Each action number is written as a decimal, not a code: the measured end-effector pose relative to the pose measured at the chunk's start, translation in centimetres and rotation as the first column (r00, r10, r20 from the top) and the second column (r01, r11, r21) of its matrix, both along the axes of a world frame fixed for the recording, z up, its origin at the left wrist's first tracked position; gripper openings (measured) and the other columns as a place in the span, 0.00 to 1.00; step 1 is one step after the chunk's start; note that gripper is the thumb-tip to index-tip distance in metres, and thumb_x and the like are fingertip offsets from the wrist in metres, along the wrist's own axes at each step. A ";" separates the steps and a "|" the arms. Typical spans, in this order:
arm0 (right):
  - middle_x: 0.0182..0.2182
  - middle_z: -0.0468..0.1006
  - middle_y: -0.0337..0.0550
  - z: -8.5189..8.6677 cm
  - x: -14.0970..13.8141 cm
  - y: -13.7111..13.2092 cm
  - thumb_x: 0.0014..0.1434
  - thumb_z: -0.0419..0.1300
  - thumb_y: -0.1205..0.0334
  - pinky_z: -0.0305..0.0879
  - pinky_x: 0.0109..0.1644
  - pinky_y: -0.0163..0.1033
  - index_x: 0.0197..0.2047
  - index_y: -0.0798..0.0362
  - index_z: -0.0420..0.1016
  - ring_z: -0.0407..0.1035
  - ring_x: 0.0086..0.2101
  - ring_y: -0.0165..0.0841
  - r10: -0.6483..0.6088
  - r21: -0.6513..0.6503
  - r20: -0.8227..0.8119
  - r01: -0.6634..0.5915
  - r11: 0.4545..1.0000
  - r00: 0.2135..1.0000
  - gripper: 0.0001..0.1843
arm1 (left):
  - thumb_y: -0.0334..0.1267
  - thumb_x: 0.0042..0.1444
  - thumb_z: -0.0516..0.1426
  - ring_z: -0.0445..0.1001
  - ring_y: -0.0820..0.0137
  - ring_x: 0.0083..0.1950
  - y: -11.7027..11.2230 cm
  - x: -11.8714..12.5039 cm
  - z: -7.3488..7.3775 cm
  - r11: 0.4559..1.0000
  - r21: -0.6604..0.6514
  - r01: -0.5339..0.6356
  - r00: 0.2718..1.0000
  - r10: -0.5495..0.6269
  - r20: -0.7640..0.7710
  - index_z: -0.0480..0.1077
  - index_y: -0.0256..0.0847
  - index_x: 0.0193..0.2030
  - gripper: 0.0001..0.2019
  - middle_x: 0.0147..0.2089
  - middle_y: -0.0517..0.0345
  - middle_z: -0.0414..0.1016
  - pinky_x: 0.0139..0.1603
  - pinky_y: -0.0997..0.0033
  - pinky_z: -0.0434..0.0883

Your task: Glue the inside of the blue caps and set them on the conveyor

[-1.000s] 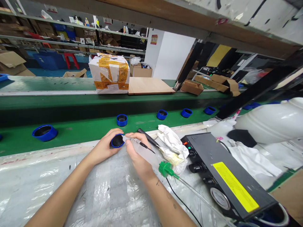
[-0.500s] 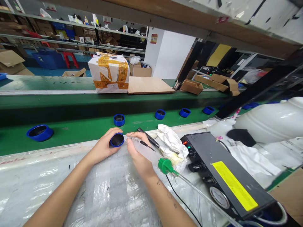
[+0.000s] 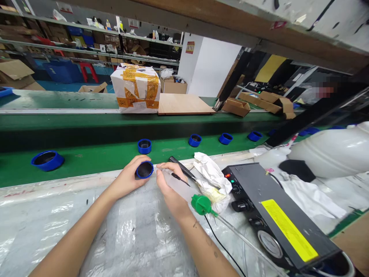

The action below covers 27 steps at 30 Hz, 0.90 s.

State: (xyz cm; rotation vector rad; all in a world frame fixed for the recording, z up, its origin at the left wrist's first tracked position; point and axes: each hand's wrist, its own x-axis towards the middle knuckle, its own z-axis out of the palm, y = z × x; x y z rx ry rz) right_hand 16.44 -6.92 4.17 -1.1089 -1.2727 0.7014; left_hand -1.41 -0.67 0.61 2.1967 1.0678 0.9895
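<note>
My left hand [image 3: 128, 178] is closed round a blue round cap [image 3: 144, 169] with a dark inside, its open face tipped toward me. In my right hand [image 3: 173, 189] lies a translucent dispensing syringe [image 3: 181, 187], its tip end pointing at the cap's right rim. A green adapter [image 3: 201, 204] sits on the syringe's back end, and a clear hose runs from it to the lower right. Just behind the right hand are a black-handled tool [image 3: 182, 168] and a crumpled white tissue [image 3: 211, 173]. The syringe's very tip is hard to make out.
A dispenser box [image 3: 276, 207] with lit lights and a gauge stands on the right. More blue caps [image 3: 47, 160] sit along the green conveyor [image 3: 95, 157] ahead. Beyond it is a taped white carton [image 3: 138, 88]. A slanted black post [image 3: 314, 111] and a white jug [image 3: 340, 150] are at right.
The cap has turned slightly in my left hand, its open face rounder to view. The syringe stays close to its right rim. The whole view has shifted a little.
</note>
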 end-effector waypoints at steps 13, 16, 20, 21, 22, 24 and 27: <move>0.37 0.85 0.39 -0.5 0.4 0.3 0.62 0.64 0.58 0.74 0.43 0.40 0.40 0.48 0.77 0.79 0.37 0.36 -0.045 -0.031 0.043 0.046 0.998 0.998 0.05 | 0.41 0.59 0.61 0.72 0.56 0.64 0.1 0.0 -0.3 0.997 -0.021 -0.076 0.997 0.075 -0.026 0.66 0.44 0.60 0.23 0.62 0.49 0.72 0.66 0.55 0.70; 0.38 0.85 0.41 -0.6 0.6 0.6 0.61 0.64 0.57 0.75 0.42 0.41 0.43 0.49 0.75 0.79 0.36 0.37 -0.038 -0.063 -0.037 0.036 0.997 0.999 0.08 | 0.44 0.57 0.63 0.70 0.52 0.65 0.1 0.0 -0.3 0.972 -0.014 -0.237 0.970 0.235 -0.060 0.64 0.45 0.63 0.28 0.62 0.47 0.72 0.66 0.50 0.69; 0.39 0.85 0.42 -0.7 0.7 0.7 0.62 0.64 0.57 0.74 0.38 0.40 0.43 0.49 0.74 0.79 0.35 0.36 -0.050 -0.081 -0.091 0.042 0.996 0.995 0.08 | 0.46 0.54 0.65 0.67 0.45 0.65 1.0 -1.2 -0.1 0.782 0.036 -0.623 0.779 0.624 -0.069 0.64 0.41 0.62 0.31 0.60 0.43 0.72 0.65 0.42 0.67; 0.39 0.85 0.42 -0.7 0.6 0.7 0.62 0.64 0.58 0.74 0.37 0.40 0.43 0.49 0.74 0.79 0.35 0.36 -0.045 -0.083 -0.096 0.037 0.996 0.994 0.08 | 0.47 0.54 0.65 0.66 0.44 0.65 1.3 -2.0 0.0 0.718 0.033 -0.696 0.715 0.696 -0.070 0.65 0.39 0.61 0.30 0.58 0.42 0.72 0.65 0.41 0.67; 0.39 0.85 0.42 -0.6 0.6 0.6 0.62 0.64 0.58 0.74 0.36 0.39 0.43 0.48 0.74 0.79 0.34 0.36 -0.038 -0.084 -0.100 0.030 0.996 0.994 0.07 | 0.49 0.54 0.65 0.65 0.43 0.65 1.7 -2.8 0.0 0.661 0.032 -0.750 0.658 0.749 -0.076 0.65 0.39 0.60 0.30 0.57 0.42 0.71 0.66 0.40 0.66; 0.39 0.85 0.42 -0.4 0.5 0.5 0.62 0.64 0.58 0.73 0.35 0.39 0.43 0.48 0.74 0.79 0.35 0.36 -0.022 -0.082 -0.102 0.014 0.997 0.995 0.07 | 0.51 0.54 0.66 0.62 0.42 0.67 2.5 -4.8 -0.1 0.587 0.043 -0.809 0.581 0.808 -0.103 0.68 0.37 0.59 0.30 0.57 0.40 0.68 0.69 0.39 0.62; 0.39 0.85 0.42 -0.2 0.5 0.2 0.61 0.64 0.59 0.73 0.36 0.39 0.44 0.48 0.75 0.79 0.36 0.37 -0.012 -0.071 -0.090 0.005 0.997 0.996 0.07 | 0.49 0.53 0.66 0.58 0.40 0.69 3.2 -7.2 -0.1 0.484 -0.026 -0.875 0.484 0.867 -0.118 0.68 0.31 0.62 0.33 0.58 0.35 0.63 0.70 0.41 0.61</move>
